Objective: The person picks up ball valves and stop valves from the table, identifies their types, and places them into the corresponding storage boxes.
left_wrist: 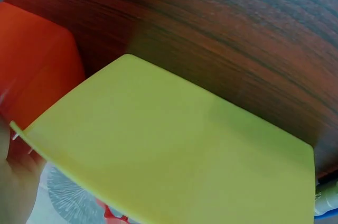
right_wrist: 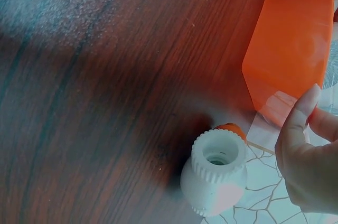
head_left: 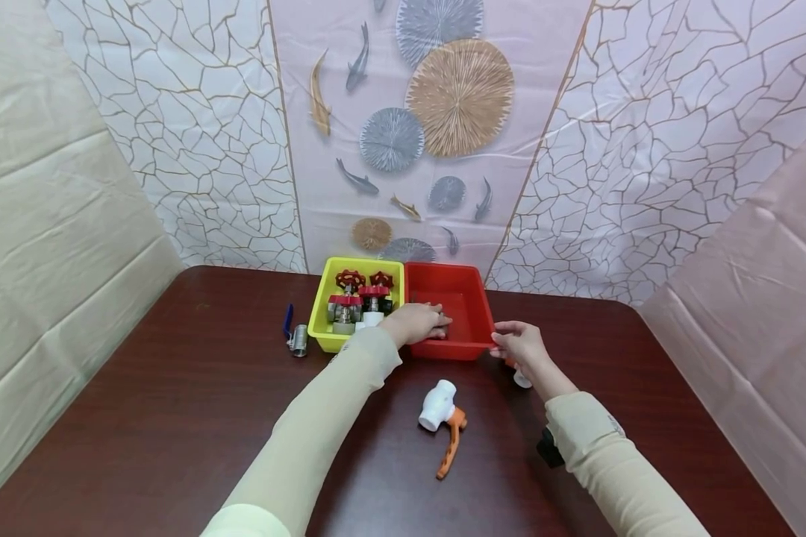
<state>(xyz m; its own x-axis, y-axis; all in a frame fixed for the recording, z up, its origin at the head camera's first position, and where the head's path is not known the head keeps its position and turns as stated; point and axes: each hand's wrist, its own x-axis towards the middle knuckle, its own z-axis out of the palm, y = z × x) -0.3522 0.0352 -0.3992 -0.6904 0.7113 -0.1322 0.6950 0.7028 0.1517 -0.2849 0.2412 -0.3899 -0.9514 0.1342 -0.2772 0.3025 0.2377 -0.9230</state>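
Note:
My left hand (head_left: 418, 322) reaches over the front left of a red bin (head_left: 451, 349), fingers inside it; whether they hold anything I cannot tell. At the same bin's front right corner, my right hand (head_left: 520, 344) pinches the rim between thumb and finger. Against the red bin's left side stands a yellow bin (head_left: 329, 339), holding several valves with red handwheels (head_left: 351, 280) and a white fitting. Below the right hand lies a white plastic valve (right_wrist: 216, 176) with an orange part, partly hidden in the head view.
A white ball valve (head_left: 438, 406) with an orange lever lies on the dark wooden table (head_left: 195, 403) in front of the red bin. Left of the yellow bin is a metal valve (head_left: 298, 341) with a blue lever. Patterned cloth (head_left: 228, 149) hangs behind the table.

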